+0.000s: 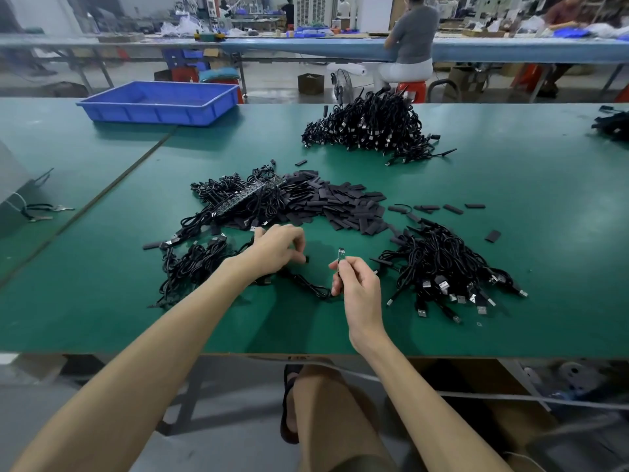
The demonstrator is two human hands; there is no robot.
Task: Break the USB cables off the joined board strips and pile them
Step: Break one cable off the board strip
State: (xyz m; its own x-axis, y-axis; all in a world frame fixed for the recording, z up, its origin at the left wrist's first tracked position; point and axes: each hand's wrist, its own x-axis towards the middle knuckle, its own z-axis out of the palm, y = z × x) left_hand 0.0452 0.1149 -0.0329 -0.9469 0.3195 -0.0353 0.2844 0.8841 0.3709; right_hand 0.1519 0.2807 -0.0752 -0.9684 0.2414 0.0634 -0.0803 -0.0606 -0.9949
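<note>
You're at a green worktop (510, 185) in a factory hall. A blue tray (160, 103) sits far beyond your left grip (277, 248). Past it run long benches, where a seated person (413, 32) on a red stool (412, 88) faces away.

Your right grip (354, 284) is closed on a small board (341, 255), pinched between thumb and fingertips, and the board sticks out just above them. Its long axis stands upright, with the contact end pointing up and away from you. Its black cable (311, 286) drops below that grip and loops along the worktop towards your left grip.

Your left grip is curled, its fingertips pinching a small dark piece (306, 259); you can't tell whether that's the cable's other end.

The pile of loose cables (439, 264) lies just right of your right grip, plugs towards you. A joined board strip (250, 195) lies beyond your left grip, angled up to the right.
</note>
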